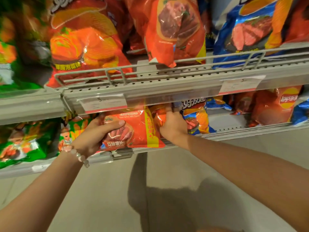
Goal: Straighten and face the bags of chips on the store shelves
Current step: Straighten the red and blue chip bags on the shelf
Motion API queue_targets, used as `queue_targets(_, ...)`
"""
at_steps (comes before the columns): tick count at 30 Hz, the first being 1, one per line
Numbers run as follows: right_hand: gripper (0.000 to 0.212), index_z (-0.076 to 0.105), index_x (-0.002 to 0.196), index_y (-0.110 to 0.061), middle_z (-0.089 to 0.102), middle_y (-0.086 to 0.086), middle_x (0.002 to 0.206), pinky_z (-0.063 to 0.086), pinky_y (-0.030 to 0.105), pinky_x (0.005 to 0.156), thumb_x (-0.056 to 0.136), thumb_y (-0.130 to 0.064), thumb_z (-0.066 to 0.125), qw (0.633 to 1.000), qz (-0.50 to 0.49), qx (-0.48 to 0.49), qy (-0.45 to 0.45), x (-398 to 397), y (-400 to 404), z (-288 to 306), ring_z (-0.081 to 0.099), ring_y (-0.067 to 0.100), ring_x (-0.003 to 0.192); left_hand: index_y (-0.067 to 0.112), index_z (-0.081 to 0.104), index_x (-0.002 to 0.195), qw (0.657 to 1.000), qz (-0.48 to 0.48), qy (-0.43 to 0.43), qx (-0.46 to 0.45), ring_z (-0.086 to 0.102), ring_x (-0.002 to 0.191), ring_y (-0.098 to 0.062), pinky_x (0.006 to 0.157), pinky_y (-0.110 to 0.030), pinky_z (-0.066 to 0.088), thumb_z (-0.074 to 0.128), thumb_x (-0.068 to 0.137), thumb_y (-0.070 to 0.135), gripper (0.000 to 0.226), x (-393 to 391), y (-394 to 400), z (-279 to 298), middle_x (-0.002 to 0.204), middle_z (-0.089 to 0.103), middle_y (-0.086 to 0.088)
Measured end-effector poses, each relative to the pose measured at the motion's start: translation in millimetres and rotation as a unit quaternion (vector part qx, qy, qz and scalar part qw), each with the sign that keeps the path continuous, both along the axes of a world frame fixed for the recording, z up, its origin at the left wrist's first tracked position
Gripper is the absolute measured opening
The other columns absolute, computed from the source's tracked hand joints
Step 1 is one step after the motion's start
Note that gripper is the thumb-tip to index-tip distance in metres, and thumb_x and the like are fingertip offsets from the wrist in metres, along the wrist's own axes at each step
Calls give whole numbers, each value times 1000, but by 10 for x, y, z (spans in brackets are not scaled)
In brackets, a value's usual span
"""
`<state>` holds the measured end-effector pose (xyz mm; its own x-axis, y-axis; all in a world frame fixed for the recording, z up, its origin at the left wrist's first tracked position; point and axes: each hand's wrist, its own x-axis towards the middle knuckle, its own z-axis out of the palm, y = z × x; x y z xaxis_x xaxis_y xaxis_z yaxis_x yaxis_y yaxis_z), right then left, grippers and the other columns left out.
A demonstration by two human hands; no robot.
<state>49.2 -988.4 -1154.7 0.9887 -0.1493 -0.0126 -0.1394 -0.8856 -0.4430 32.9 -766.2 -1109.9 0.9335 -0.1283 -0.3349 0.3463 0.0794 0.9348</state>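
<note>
Red barbecue chip bag (133, 129) stands at the lower shelf (234, 131) front; the left hand (98, 133) grips its left edge, thumb curled across the face. Just beside it, the right hand (173, 126) has its fingers curled into a shiny orange bag (158, 118) behind.

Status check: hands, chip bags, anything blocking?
Left hand grips red barbecue chip bag, lower shelf front. Right hand grips crumpled red bag behind it. Nothing blocking.

Two grey shelves: the upper shelf (167, 81) carries orange bags (87, 46) and a blue bag (250, 34) behind a wire rail (117, 72); the lower shelf (234, 128) holds red bags (133, 129), blue and green ones.
</note>
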Motion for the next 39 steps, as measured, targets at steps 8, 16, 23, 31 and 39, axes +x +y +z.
queue_targets(8, 64, 32, 138, -14, 40, 21, 135, 45, 41, 93, 86, -33, 64, 998, 21, 51, 36, 117, -18, -193, 49, 40, 118, 0, 55, 127, 1000, 3, 21, -18, 73, 77, -26, 58, -32, 57, 87, 57, 21, 80, 183, 21, -135, 96, 73, -17)
queue_targets(16, 31, 50, 114, -40, 55, -2, 127, 37, 41, 104, 88, -56, 52, 854, -13, 510, 104, -13, -473, 164, 52, 23, 115, -5, 59, 110, 999, -18, -4, -32, 72, 71, -21, 62, -29, 58, 74, 63, 13, 53, 3, -539, -202, 84, 74, -12)
queue_targets(23, 90, 45, 136, -19, 67, 9, 119, 52, 52, 90, 59, -40, 87, 771, 36, 608, 183, -154, -1044, 78, 68, 29, 102, 3, 50, 124, 997, -9, -54, -60, 70, 91, -25, 70, -32, 57, 84, 61, 5, 71, -170, -1235, -273, 107, 70, -14)
queue_targets(31, 48, 53, 123, -15, 71, 7, 107, 59, 39, 76, 79, -22, 71, 785, 57, 604, 122, -296, -1779, -30, 71, 23, 88, 19, 48, 129, 996, -13, -57, -61, 69, 98, -20, 76, -32, 57, 86, 48, 39, 92, -290, -2002, -488, 108, 72, -2)
queue_targets(39, 55, 50, 129, -15, 68, 8, 116, 55, 44, 87, 81, -29, 72, 785, 11, 605, 131, -486, -2593, -66, 68, 25, 98, 8, 63, 87, 999, -2, 5, -45, 72, 67, -19, 57, -28, 58, 68, 79, 8, 10, -416, -2945, -413, 80, 75, -9)
